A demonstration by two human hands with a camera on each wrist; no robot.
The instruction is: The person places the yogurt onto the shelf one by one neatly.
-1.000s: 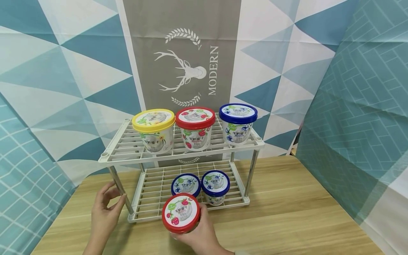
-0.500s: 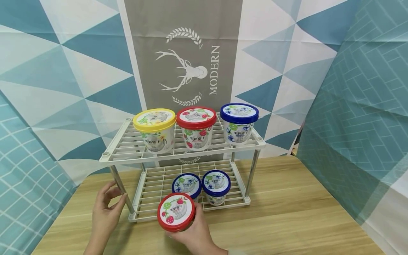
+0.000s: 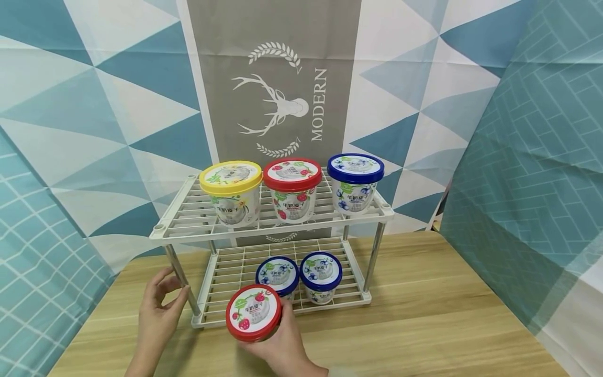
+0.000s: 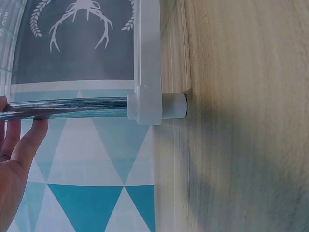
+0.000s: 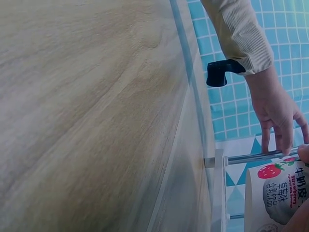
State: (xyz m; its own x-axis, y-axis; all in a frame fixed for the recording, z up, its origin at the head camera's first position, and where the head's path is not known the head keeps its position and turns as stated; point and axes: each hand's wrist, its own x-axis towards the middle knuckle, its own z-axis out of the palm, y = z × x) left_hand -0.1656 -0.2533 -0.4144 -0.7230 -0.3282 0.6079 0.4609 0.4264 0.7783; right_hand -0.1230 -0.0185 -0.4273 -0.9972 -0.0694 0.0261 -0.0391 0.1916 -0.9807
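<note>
My right hand (image 3: 282, 340) grips a strawberry tub (image 3: 253, 313) with a red lid, in front of the rack's lower shelf. Its strawberry-printed side (image 5: 280, 193) shows at the lower right of the right wrist view. On the left, my left hand (image 3: 157, 314) holds the front metal post (image 4: 87, 107) of the white two-tier rack (image 3: 202, 236) between thumb and fingers. Two blue-lidded blueberry tubs stand on the lower shelf, the left one (image 3: 277, 273) partly hidden by the held tub and the right one (image 3: 321, 273) beside it.
Along the upper shelf stand a yellow-lidded tub (image 3: 231, 193), a red-lidded tub (image 3: 292, 191) and a blue-lidded tub (image 3: 355, 183). The rack sits on a wooden table (image 3: 424, 303), with a patterned cloth (image 3: 282, 63) hanging behind.
My right hand has carried the red-lidded strawberry tub a little to the left, past the front of the left blueberry tub. My left hand has stayed at the post.
</note>
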